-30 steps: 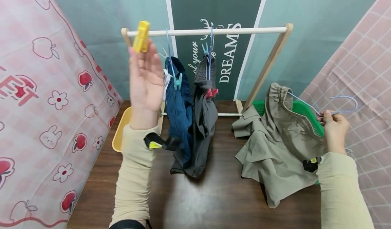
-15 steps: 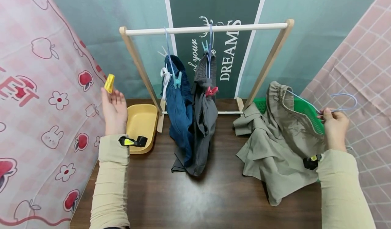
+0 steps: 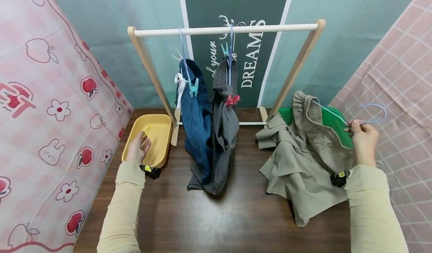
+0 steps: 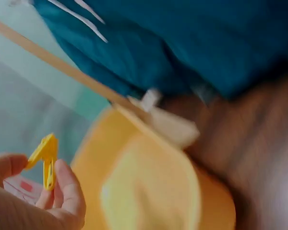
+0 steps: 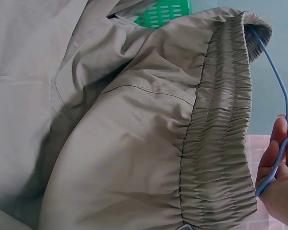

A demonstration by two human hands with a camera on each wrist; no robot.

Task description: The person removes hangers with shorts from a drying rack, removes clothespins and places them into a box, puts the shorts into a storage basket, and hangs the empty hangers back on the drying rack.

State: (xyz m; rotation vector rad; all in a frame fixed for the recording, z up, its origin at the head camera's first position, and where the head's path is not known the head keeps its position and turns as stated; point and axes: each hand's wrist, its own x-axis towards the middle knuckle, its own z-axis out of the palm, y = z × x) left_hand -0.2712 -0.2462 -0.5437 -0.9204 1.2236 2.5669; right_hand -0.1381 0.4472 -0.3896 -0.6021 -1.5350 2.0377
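Note:
My left hand (image 3: 137, 148) is over the yellow basin (image 3: 162, 140) at the left and pinches a yellow clothespin (image 4: 49, 160) between thumb and fingers. In the left wrist view the clothespin's legs are spread apart. At the right, my right hand (image 3: 365, 140) grips a blue wire hanger (image 5: 278, 81) just below its hook. The hanger's far arm reaches into the elastic waistband (image 5: 221, 110) of khaki pants (image 3: 303, 170). These pants drape from the hanger down to the floor, in front of a green basket (image 3: 334, 123).
A rack with a white rail (image 3: 270, 28) stands at the back. Blue pants (image 3: 197, 122) and dark grey pants (image 3: 224, 133) hang from it on hangers, with teal clothespins (image 3: 194, 88) and a red clothespin (image 3: 232, 100). Patterned curtains (image 3: 60, 110) flank both sides.
My left hand has come down from near the rail's left end to the yellow basin, still pinching the yellow clothespin. The right hand keeps the hanger almost in place.

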